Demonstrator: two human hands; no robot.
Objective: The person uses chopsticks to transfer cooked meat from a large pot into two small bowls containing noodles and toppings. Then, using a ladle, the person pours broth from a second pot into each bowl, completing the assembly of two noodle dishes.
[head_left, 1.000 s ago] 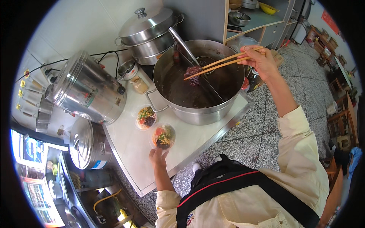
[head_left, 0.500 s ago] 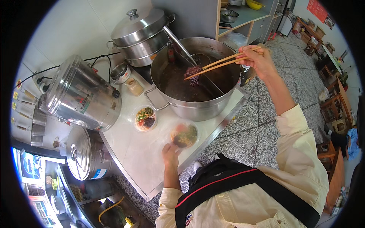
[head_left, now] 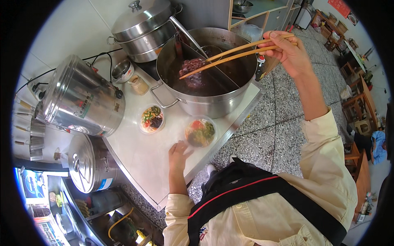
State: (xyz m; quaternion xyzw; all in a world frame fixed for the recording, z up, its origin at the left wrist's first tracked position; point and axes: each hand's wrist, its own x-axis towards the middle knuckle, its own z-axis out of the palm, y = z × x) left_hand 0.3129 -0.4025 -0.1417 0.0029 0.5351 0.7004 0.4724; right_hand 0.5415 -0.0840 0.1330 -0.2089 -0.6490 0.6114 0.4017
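We judge lifting in hand: right hand (head_left: 289,52) grips chopsticks (head_left: 230,59), dark clump (head_left: 191,66) pinched; left hand (head_left: 178,154) loosely spread beside bowl (head_left: 215,130). Next needs steady pinch.

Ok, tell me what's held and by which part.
Right grip: wooden chopsticks, near their upper ends. Left grip: beside the nearer bowl; hold unclear.

Here the pot (head_left: 217,104) is set at the table's (head_left: 139,151) far end, with the steamer (head_left: 150,47) seen behind it, leftward. Before the pot, a left bowl (head_left: 143,129) and a right bowl (head_left: 214,133) are placed, the left hand (head_left: 178,155) held just before the latter. Across the pot's right rim, chopsticks (head_left: 242,55) are extended; leftward, jar (head_left: 138,86), then urn (head_left: 80,100), are found.
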